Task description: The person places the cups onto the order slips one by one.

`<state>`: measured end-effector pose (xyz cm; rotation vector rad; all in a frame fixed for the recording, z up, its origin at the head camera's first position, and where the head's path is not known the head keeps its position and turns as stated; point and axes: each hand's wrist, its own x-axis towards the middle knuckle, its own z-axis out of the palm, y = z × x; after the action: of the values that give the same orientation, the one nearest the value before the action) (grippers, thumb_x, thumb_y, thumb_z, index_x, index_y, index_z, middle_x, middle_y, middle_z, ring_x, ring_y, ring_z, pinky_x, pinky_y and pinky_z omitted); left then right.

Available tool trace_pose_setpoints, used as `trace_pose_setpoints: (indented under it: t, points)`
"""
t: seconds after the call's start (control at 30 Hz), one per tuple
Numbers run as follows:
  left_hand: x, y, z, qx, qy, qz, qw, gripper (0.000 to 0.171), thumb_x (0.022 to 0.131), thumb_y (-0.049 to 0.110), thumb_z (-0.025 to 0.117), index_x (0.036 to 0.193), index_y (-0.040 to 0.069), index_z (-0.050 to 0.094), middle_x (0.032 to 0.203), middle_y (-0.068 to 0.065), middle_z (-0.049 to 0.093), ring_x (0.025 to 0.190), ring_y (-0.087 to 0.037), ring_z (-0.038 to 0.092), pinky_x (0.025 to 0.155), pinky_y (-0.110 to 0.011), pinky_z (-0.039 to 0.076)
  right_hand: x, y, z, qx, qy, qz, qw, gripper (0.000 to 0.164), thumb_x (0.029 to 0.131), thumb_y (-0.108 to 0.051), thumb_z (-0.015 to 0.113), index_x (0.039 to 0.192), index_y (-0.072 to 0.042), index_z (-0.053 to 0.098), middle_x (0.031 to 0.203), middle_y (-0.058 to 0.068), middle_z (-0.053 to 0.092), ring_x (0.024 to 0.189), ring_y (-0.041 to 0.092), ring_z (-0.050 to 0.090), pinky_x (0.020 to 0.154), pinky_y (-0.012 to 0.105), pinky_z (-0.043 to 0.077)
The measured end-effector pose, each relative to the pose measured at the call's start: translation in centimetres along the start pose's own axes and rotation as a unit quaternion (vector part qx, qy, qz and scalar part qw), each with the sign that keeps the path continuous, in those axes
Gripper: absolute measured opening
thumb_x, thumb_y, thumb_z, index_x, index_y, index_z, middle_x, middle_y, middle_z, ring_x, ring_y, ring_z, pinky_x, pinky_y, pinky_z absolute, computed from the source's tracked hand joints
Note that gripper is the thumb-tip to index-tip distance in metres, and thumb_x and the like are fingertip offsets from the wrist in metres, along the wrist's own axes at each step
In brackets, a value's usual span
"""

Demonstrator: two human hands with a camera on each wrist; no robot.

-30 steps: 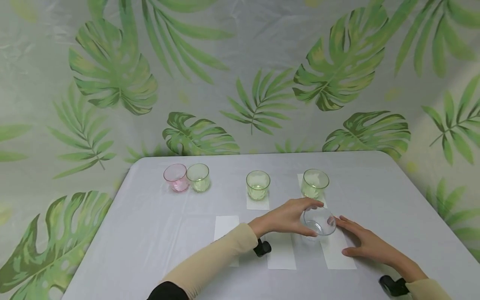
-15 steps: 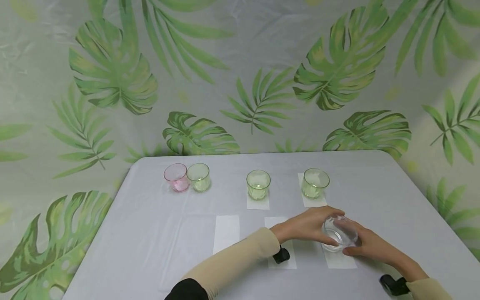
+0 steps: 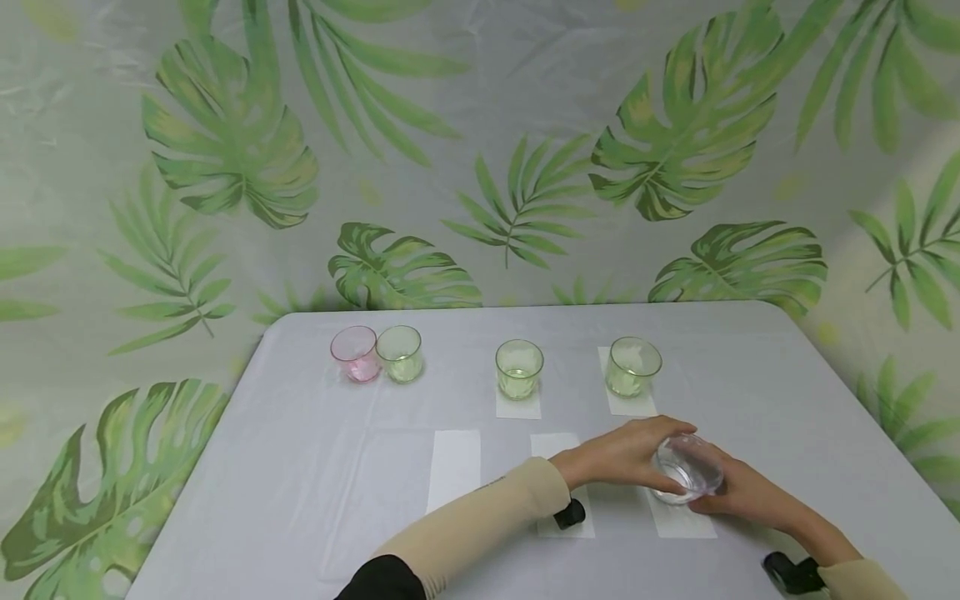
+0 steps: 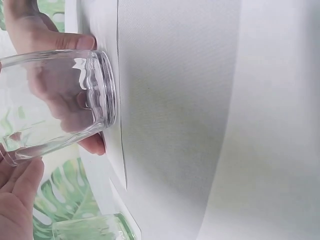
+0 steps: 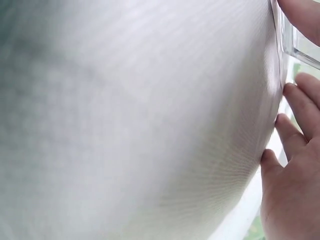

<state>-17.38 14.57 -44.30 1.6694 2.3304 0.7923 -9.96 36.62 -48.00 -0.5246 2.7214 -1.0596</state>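
A clear drinking glass (image 3: 684,473) stands upright on a white paper strip (image 3: 686,525) at the front right. My left hand (image 3: 615,452) grips its left side near the rim, thumb in front and fingers behind. From the right, my right hand (image 3: 753,497) cups the lower part, its thumb near the base. In the left wrist view the right hand's curled fingers show through the glass wall. The right wrist view has the right hand's fingertips (image 5: 287,90) low against the tabletop, with a sliver of glass (image 5: 300,52) by the thumb.
At the back left a pink glass (image 3: 356,358) stands against a green glass (image 3: 400,358). Two more green glasses (image 3: 519,371) (image 3: 633,368) stand on paper strips. Other strips (image 3: 453,467) (image 3: 566,527) lie along the front of the white-covered table (image 3: 285,467).
My left hand has carried the clear glass right and down onto the front-right strip. My right hand, earlier beside it with fingers spread, now cups it. In the last half second little moved.
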Motion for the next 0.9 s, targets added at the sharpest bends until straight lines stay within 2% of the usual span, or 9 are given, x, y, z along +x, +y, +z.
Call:
trace_pose_setpoints:
  t: [0.13, 0.27, 0.43, 0.5, 0.53, 0.57, 0.67, 0.77, 0.9]
  points:
    - [-0.2, 0.0, -0.1, -0.008, -0.005, -0.002, 1.0000, 0.078, 0.083, 0.035, 0.075, 0.145, 0.005, 0.037, 0.144, -0.003, 0.043, 0.132, -0.002, 0.033, 0.103, -0.009, 0.021, -0.1, -0.1, 0.0, -0.006, 0.002, 0.008, 1.000, 0.085, 0.076, -0.022, 0.080, 0.146, -0.012, 0.034, 0.139, 0.038, 0.033, 0.120, 0.058, 0.036, 0.082, 0.068, 0.041]
    - [-0.9, -0.3, -0.8, -0.018, -0.003, -0.014, 0.9997, 0.080, 0.083, 0.036, 0.075, 0.146, 0.008, 0.035, 0.147, -0.001, 0.040, 0.134, -0.001, 0.029, 0.104, -0.010, 0.020, -0.3, -0.4, -0.1, -0.020, 0.011, 0.015, 1.000, 0.087, 0.075, -0.025, 0.080, 0.146, -0.007, 0.034, 0.137, 0.036, 0.037, 0.120, 0.057, 0.038, 0.084, 0.069, 0.039]
    - [-2.5, -0.7, -2.7, -0.036, 0.003, -0.033, 0.9988, 0.082, 0.084, 0.038, 0.074, 0.148, 0.011, 0.032, 0.149, 0.001, 0.036, 0.134, -0.001, 0.029, 0.105, -0.013, 0.022, -0.8, -1.0, -0.8, -0.044, 0.025, 0.016, 0.999, 0.089, 0.074, -0.027, 0.081, 0.146, -0.004, 0.033, 0.134, 0.032, 0.045, 0.116, 0.053, 0.044, 0.082, 0.069, 0.041]
    - [-3.4, -0.9, -3.6, -0.050, 0.010, -0.041, 0.9979, 0.082, 0.084, 0.037, 0.074, 0.149, 0.011, 0.031, 0.149, 0.002, 0.036, 0.134, -0.002, 0.031, 0.105, -0.014, 0.024, -1.0, -1.3, -1.2, -0.049, 0.029, 0.014, 0.998, 0.090, 0.074, -0.028, 0.081, 0.148, -0.008, 0.033, 0.136, 0.029, 0.044, 0.118, 0.052, 0.043, 0.081, 0.070, 0.040]
    - [-3.9, -0.9, -4.0, -0.056, 0.015, -0.043, 0.9974, 0.082, 0.084, 0.037, 0.074, 0.149, 0.012, 0.031, 0.149, 0.001, 0.036, 0.133, -0.003, 0.032, 0.105, -0.015, 0.025, -1.1, -1.5, -1.4, -0.047, 0.029, 0.016, 0.998, 0.090, 0.075, -0.028, 0.081, 0.149, -0.012, 0.032, 0.139, 0.026, 0.043, 0.120, 0.049, 0.042, 0.081, 0.071, 0.039]
    - [-4.4, -1.1, -4.5, -0.061, 0.020, -0.045, 0.9969, 0.082, 0.083, 0.036, 0.075, 0.149, 0.012, 0.031, 0.149, 0.001, 0.037, 0.133, -0.004, 0.033, 0.105, -0.016, 0.025, -1.2, -1.6, -1.6, -0.044, 0.029, 0.016, 0.998, 0.090, 0.075, -0.028, 0.081, 0.150, -0.015, 0.032, 0.143, 0.020, 0.041, 0.126, 0.040, 0.041, 0.082, 0.071, 0.038]
    - [-5.9, -1.5, -5.8, -0.072, 0.040, -0.045, 0.9956, 0.082, 0.083, 0.034, 0.075, 0.149, 0.011, 0.032, 0.148, -0.003, 0.038, 0.134, -0.008, 0.034, 0.106, -0.019, 0.027, -1.3, -2.1, -2.2, -0.036, 0.027, 0.006, 0.999, 0.089, 0.077, -0.028, 0.080, 0.151, -0.022, 0.031, 0.149, 0.000, 0.035, 0.133, 0.004, 0.028, 0.084, 0.070, 0.037]
    - [-7.5, -1.9, -7.2, -0.075, 0.065, -0.044, 0.9941, 0.081, 0.083, 0.032, 0.076, 0.148, 0.010, 0.033, 0.147, -0.005, 0.040, 0.133, -0.011, 0.037, 0.106, -0.020, 0.029, -1.3, -2.8, -2.7, -0.037, 0.027, -0.015, 0.999, 0.087, 0.077, -0.026, 0.080, 0.151, -0.022, 0.032, 0.150, -0.011, 0.033, 0.122, -0.022, 0.017, 0.092, 0.049, 0.041]
    - [-9.7, -2.6, -9.1, -0.075, 0.100, -0.042, 0.9912, 0.078, 0.083, 0.030, 0.076, 0.147, 0.008, 0.035, 0.145, -0.005, 0.041, 0.130, -0.013, 0.041, 0.104, -0.022, 0.033, -1.1, -3.8, -3.3, -0.044, 0.022, -0.040, 0.998, 0.087, 0.078, -0.024, 0.079, 0.151, -0.019, 0.032, 0.150, -0.009, 0.034, 0.126, -0.020, 0.018, 0.087, 0.019, 0.036]
